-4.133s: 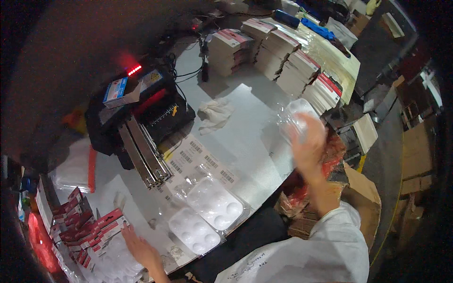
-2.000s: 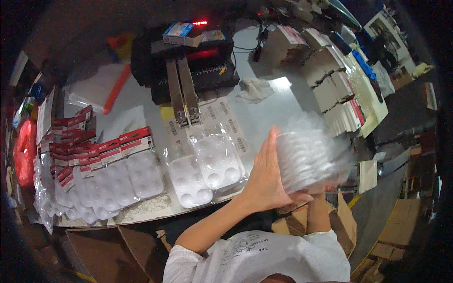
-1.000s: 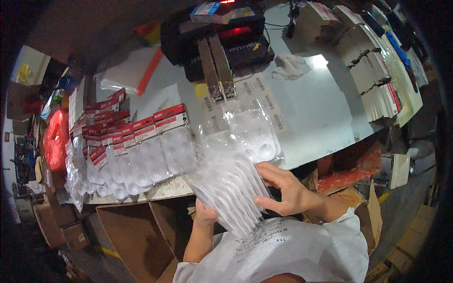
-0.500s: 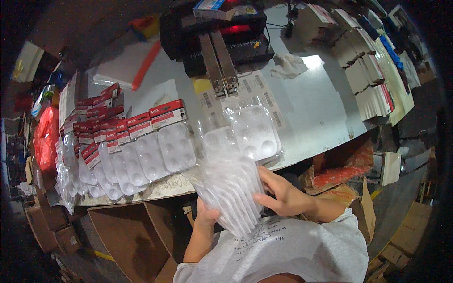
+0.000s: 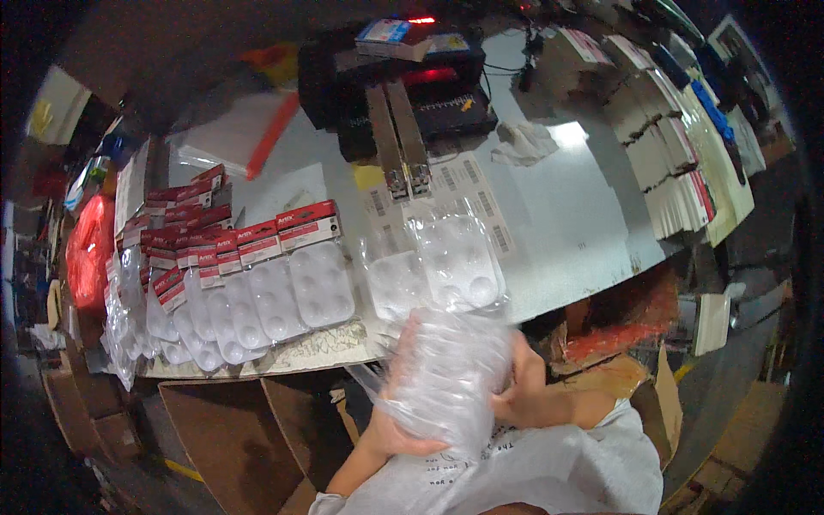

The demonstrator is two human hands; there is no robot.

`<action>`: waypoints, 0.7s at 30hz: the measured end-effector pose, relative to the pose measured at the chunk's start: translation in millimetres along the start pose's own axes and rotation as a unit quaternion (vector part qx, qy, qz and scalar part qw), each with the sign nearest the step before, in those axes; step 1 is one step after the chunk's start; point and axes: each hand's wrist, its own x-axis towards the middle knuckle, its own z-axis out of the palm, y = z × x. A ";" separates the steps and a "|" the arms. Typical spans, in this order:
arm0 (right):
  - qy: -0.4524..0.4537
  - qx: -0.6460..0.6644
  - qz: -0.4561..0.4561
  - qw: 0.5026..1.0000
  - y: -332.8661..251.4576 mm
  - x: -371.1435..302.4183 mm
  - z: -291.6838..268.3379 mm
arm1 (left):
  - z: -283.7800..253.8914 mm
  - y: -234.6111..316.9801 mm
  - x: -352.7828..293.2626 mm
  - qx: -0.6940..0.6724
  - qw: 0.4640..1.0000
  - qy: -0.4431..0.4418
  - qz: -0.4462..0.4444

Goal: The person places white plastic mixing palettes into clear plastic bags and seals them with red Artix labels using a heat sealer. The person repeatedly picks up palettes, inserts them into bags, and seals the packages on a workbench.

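Both my hands grip a stack of white plastic paint palettes in clear bags (image 5: 451,373), held over the table's front edge close to my body. My left hand (image 5: 403,433) wraps its lower left side. My right hand (image 5: 524,382) presses on the right side, its fingers partly hidden behind the stack. The stack is smeared by motion. Just beyond it lie two bagged palettes without header cards, a left one (image 5: 399,283) and a right one (image 5: 457,262). To the left, several bagged palettes with red-and-white header cards (image 5: 322,279) overlap in a row.
At the back stands a black machine with two long metal arms (image 5: 399,137), over sheets of barcode labels (image 5: 468,184). Stacks of cards (image 5: 674,202) line the right side. A crumpled white cloth (image 5: 524,144) and a red plastic bag (image 5: 88,253) lie about. Cardboard boxes (image 5: 219,429) stand below.
The fanned, slanting stack is now bunched closer together and turned more upright. My left hand has moved right and down along it; my right hand has shifted slightly right and down.
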 end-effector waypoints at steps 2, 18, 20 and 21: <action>0.009 0.026 -0.066 0.997 11.3 -3.4 -4.4 | 10.8 6.1 -2.0 0.094 0.994 -0.005 0.059; 0.079 -0.038 0.098 0.991 47.1 110.0 -136.4 | -29.6 35.7 99.0 0.098 0.955 0.265 -0.093; 0.059 -0.024 0.087 0.994 54.5 107.9 -144.0 | -31.2 32.9 101.3 0.134 0.943 0.290 -0.096; 0.081 -0.046 0.118 0.989 54.6 105.1 -146.6 | -31.2 33.2 101.3 0.134 0.943 0.287 -0.098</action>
